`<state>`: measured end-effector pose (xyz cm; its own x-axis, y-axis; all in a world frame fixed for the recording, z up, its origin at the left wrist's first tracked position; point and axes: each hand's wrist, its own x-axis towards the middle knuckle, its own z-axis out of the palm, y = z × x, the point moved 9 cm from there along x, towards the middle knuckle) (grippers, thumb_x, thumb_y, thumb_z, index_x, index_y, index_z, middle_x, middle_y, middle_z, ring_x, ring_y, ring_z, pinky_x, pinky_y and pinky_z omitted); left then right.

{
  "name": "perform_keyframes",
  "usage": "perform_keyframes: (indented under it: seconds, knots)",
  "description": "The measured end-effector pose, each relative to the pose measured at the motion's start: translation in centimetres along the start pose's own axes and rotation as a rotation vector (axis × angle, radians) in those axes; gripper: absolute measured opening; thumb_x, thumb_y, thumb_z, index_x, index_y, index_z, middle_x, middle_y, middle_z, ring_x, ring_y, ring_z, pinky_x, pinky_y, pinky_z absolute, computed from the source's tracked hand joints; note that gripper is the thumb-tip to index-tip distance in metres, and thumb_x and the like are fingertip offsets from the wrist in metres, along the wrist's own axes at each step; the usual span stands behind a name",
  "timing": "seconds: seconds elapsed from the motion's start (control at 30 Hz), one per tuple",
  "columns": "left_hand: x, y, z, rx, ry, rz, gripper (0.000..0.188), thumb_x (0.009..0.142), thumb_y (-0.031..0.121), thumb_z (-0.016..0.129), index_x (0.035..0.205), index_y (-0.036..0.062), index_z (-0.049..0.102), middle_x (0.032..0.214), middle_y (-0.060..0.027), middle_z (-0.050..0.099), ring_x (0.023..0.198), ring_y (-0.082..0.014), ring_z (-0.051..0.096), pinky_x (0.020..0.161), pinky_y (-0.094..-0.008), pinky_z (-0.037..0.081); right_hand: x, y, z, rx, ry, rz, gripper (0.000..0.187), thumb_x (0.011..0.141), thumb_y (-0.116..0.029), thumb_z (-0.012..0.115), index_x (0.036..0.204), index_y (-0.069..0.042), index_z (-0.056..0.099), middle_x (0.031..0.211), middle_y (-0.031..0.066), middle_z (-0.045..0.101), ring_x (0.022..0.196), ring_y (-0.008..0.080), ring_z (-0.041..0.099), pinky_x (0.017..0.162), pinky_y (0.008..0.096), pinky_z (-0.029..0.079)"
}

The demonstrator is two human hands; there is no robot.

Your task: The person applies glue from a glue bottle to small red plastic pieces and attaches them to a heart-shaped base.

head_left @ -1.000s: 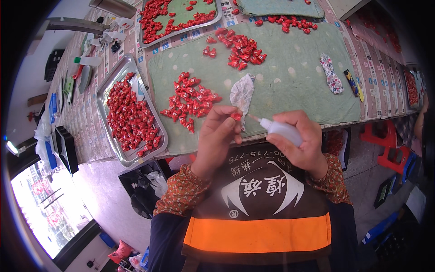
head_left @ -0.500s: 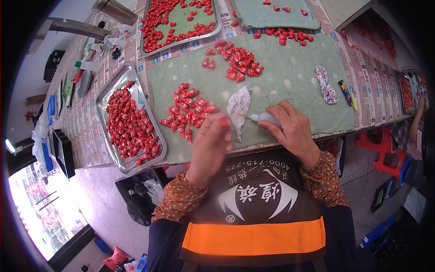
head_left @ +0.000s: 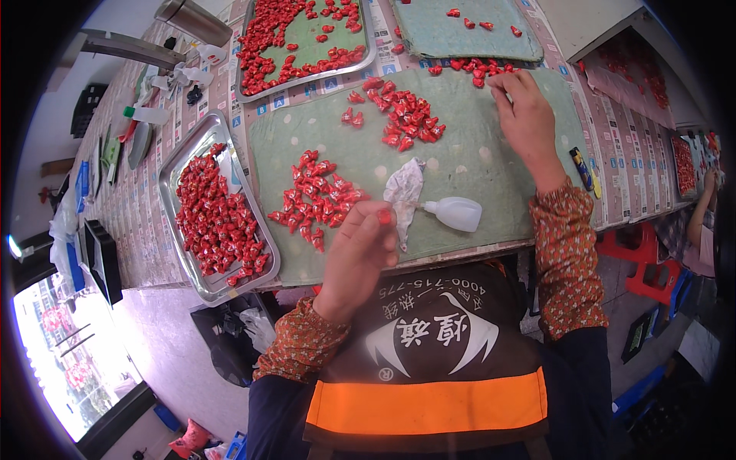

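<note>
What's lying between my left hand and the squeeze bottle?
The head view shows a crumpled pale cloth between the left hand, which has a red piece at its fingertips, and the squeeze bottle.

A metal flask (head_left: 194, 21) sits far left (a green-capped bottle (head_left: 150, 115) nearer), red stools (head_left: 638, 251) right.

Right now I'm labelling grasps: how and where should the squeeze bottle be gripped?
The squeeze bottle is probably best gripped round its wide body, from the right: it lies on its side, base rightward, thin nozzle pointing left toward the rag.
</note>
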<state>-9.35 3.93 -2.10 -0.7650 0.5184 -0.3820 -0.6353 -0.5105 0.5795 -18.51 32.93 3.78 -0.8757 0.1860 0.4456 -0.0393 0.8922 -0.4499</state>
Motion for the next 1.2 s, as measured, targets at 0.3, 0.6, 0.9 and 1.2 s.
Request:
perform_keyframes:
  seconds: [0.3,0.6,0.9,1.2]
  knots:
    - [0.1,0.0,-0.6,0.022,0.017,-0.006,0.025,0.102,0.023,0.052,0.123,0.0086,0.053,0.106,-0.0034,0.056,0.081,-0.0104,0.053,0.062,-0.0236,0.046,0.8,-0.7,2.1,-0.129,-0.085,-0.115,0.01,0.09,-0.014,0.062,0.1,-0.013,0.062,0.1,0.0041,0.059,0.097,0.0267,0.061,0.076,0.0405,0.053]
    - [0.4,-0.2,-0.5,0.035,0.017,-0.029,0.024,0.102,0.022,0.054,0.122,0.0083,0.053,0.106,-0.0034,0.056,0.082,-0.0105,0.053,0.062,-0.0236,0.046,0.0,-2.1,1.9,0.024,-0.116,-0.216,0.014,0.085,-0.007,0.064,0.099,-0.007,0.06,0.098,0.0081,0.06,0.097,0.0296,0.059,0.081,0.0403,0.051]
    - [0.1,-0.5,-0.4,0.013,0.029,-0.055,0.029,0.101,0.025,0.055,0.122,0.0057,0.053,0.106,-0.0038,0.055,0.082,-0.0106,0.053,0.062,-0.0228,0.046,-0.3,-0.7,2.2,0.109,-0.144,-0.135,0.015,0.084,-0.009,0.067,0.098,-0.004,0.063,0.097,0.0114,0.061,0.096,0.0319,0.059,0.084,0.0405,0.049]
    - [0.2,-1.0,0.2,-0.05,-0.025,-0.068,0.028,0.101,0.027,0.055,0.118,0.0056,0.052,0.101,-0.0027,0.051,0.082,-0.0107,0.051,0.062,-0.0223,0.045,-1.2,-2.6,1.6,-0.024,-0.079,-0.257,0.014,0.084,-0.013,0.069,0.093,-0.004,0.062,0.088,0.0107,0.059,0.086,0.0303,0.061,0.076,0.0396,0.051]
